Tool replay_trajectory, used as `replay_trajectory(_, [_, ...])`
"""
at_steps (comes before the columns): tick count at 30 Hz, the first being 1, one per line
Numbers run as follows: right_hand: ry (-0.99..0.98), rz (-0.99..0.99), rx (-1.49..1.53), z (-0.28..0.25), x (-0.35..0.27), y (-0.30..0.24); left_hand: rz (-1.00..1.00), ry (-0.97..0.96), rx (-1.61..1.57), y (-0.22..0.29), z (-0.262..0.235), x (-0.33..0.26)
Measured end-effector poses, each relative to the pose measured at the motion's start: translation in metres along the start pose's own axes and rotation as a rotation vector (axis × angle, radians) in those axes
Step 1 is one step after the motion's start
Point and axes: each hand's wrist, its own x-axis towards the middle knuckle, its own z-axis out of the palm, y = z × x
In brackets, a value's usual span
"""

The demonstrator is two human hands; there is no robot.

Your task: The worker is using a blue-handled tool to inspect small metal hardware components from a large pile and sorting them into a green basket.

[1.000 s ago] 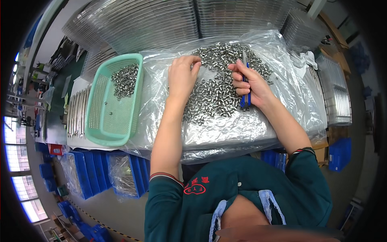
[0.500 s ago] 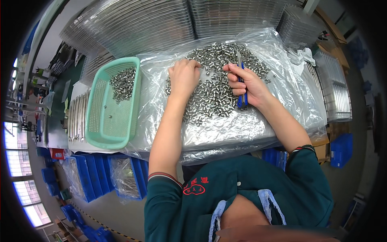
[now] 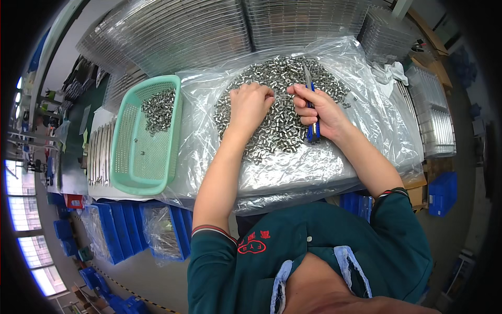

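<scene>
A wide heap of small shiny metal sleeve-like fittings (image 3: 274, 131) lies on clear plastic sheeting. Over its left part is my left hand (image 3: 247, 109), fingers bent and drawn together; anything between the fingertips is hidden. My right hand (image 3: 320, 111), right of the heap's middle, is wrapped round a slim blue hand tool with a grey pointed end (image 3: 308, 83). That point sticks up beyond the fingers, and its blue and black lower end shows beneath the palm. The tool's exact kind is unclear. Right thumb and forefinger come together towards the left hand, above the fittings.
Left of the heap stands a green plastic basket (image 3: 172, 141) with more fittings at its far end. Stacked clear trays (image 3: 183, 39) line the back of the table. A white cloth (image 3: 389, 73) lies at the right. Blue bins (image 3: 123, 230) stand below the front edge.
My left hand has moved right and slightly nearer me, closer to the right hand. My right hand has shifted slightly left, still holding the blue hand tool.
</scene>
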Motion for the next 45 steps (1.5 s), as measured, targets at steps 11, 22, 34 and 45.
replay_trajectory(11, [0.029,0.012,-0.04,0.002,-0.002,-0.001,-0.03,0.052,-0.957,0.019,-0.005,0.003])
replay_trajectory(22, [0.028,0.002,-0.002,0.002,-0.004,-0.003,0.064,0.105,-0.895,0.022,-0.007,0.001])
replay_trajectory(34, [-0.022,0.059,0.08,-0.002,-0.001,-0.004,-0.009,0.295,-0.762,0.017,-0.015,-0.003])
replay_trajectory(45, [0.007,0.036,0.027,-0.002,-0.001,-0.001,0.238,0.348,-0.584,0.028,-0.005,0.0])
